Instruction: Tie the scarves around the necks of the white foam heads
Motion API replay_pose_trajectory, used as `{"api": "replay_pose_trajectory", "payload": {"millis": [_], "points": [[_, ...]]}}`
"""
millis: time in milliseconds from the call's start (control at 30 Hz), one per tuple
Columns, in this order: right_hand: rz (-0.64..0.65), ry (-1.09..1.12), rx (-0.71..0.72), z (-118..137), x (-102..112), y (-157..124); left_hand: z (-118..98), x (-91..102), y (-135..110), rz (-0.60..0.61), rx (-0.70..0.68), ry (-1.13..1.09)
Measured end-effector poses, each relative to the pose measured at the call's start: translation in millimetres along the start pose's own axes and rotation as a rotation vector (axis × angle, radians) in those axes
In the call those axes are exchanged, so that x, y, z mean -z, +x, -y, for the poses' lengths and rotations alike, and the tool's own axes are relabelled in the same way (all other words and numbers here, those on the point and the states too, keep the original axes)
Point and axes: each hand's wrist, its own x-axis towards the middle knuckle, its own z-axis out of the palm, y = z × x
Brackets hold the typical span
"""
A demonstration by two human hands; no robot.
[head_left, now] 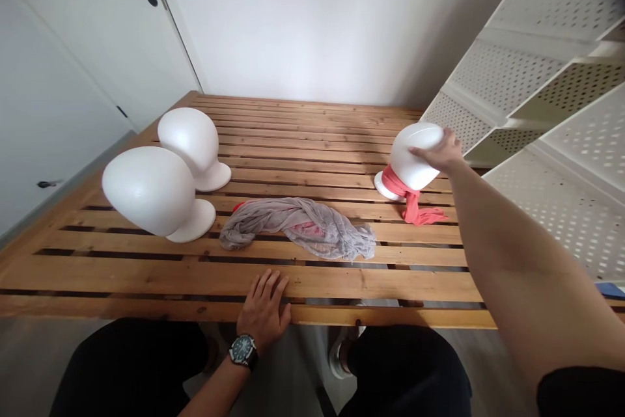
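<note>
My right hand [442,151] reaches far out and grips the top of a white foam mannequin head [413,160] standing at the right of the slatted wooden table [342,280]. A red scarf [415,202] is wrapped round its neck, with one end trailing on the slats. My left hand [263,309] lies flat on the table's front edge, fingers spread, holding nothing. Just beyond that hand lies a crumpled grey scarf [297,225] with a bit of pink and red cloth showing in it.
Two more bare white foam heads [149,189] [190,140] stand at the left of the table. A white perforated shelf unit [547,98] rises at the right. A white door [112,20] is at the back left. My knees are under the table edge.
</note>
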Motion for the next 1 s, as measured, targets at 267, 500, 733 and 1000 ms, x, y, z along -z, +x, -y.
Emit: {"api": "replay_pose_trajectory", "payload": {"millis": [267,500,733,1000], "points": [[0.040,0.036,-0.078,21,41,-42,1,-0.1,-2,0.002,0.001,-0.052],[-0.113,0.402,0.097,51,14,-245,28,17.3,-5,-0.051,0.091,-0.357],[0.043,0.870,-0.240,84,-34,-520,190,77.6,20,-0.243,0.883,-0.105],[0.242,0.670,-0.079,113,-41,-522,263,78.1,63,-0.288,0.889,-0.239]]}}
